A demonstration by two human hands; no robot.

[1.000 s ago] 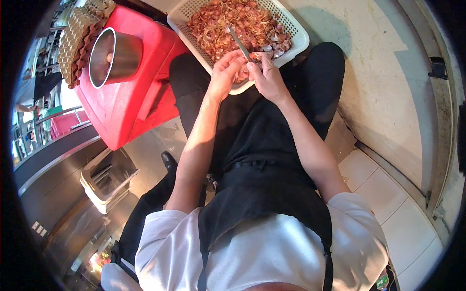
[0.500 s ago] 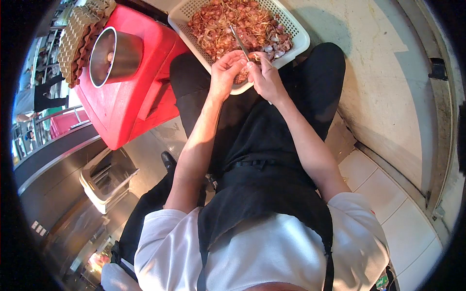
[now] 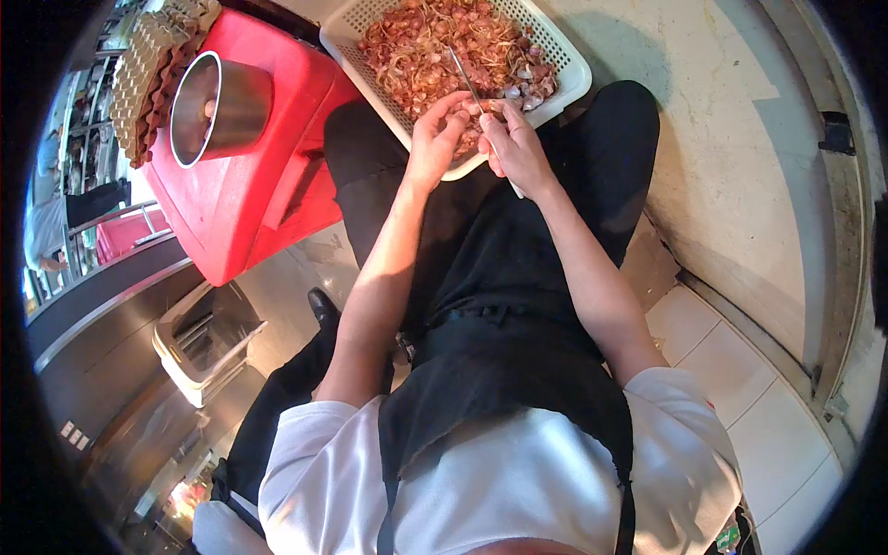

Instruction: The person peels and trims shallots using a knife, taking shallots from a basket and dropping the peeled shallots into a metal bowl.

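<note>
A white perforated basket holds a heap of small reddish shallots with stringy roots and loose skins. Over its near side, my right hand is closed around the pale handle of a small knife, whose thin blade points up and away over the heap. Close beside it, to the left, my left hand has its fingers curled together near the blade. Whatever small thing lies between those fingers is hidden. The basket's near edge sits between my knees.
To the left, a steel pot with a few small bulbs inside stands on a red plastic box. Stacked egg trays lean behind the pot. A pale wall rises at right. Another person is at far left.
My right hand has turned and shifted slightly right and down, exposing more of the knife's handle. My left hand's fingers have moved a little. The far person has moved.
</note>
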